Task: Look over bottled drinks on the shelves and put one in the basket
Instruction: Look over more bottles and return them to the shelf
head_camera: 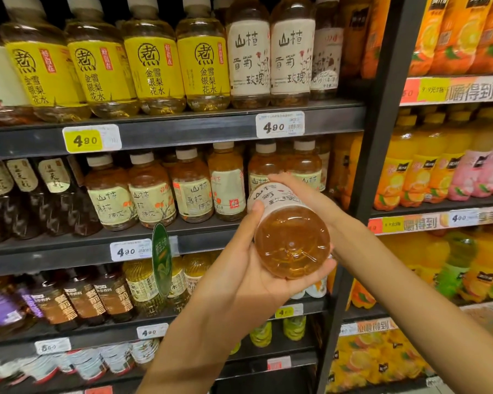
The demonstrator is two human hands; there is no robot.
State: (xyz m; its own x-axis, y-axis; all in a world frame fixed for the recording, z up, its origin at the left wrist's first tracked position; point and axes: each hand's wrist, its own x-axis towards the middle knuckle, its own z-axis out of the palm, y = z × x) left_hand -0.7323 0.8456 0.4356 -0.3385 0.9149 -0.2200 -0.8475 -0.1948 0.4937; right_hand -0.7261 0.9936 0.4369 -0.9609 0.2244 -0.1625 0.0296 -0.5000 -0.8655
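while both hands cradle it, the amber clear plastic bottle [292, 240] lies base-first toward the camera.
left hand [248, 268] cups underneath, right hand [302, 191] wraps the label; no basket visible.

Two bare forearms in view, entering from the lower edge. No sleeves, watch, rings or bracelets visible on either. Left hand [241, 268] and right hand [305, 191] both ungloved; nails short where visible, unpainted on the left thumb.

A clear plastic bottle of amber drink [291, 237] lies tipped, base toward the camera, between the left hand [248, 268] and right hand [322, 206], before the middle dark metal shelf [199, 237]; yellow-labelled plastic bottles [151, 66] stand on the top shelf [182, 132], left end.
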